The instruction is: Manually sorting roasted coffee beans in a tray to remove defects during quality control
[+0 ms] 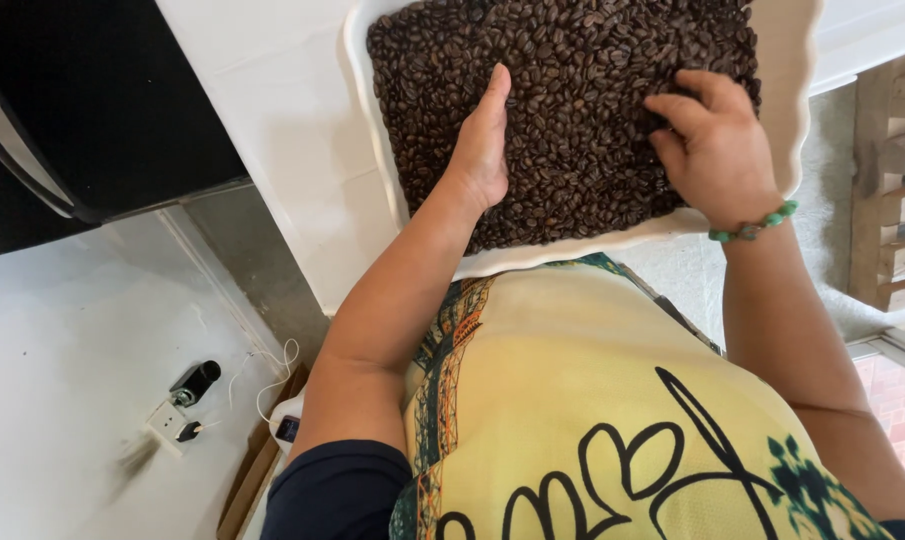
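A white table (pixel 272 110) carried a white rectangular tray with a scalloped rim (pixel 372 130), filled edge to edge with dark brown roasted coffee beans (pixel 572 110). The tray sat at the near edge of the table, directly before the person. The left hand (pixel 482 150) stood edge-on in the beans, fingers straight and pressed together, gripping nothing. The right hand (pixel 712 140) rested on the beans at the right, fingers curled downward into them. A green beaded bracelet (pixel 757 225) circled the right wrist.
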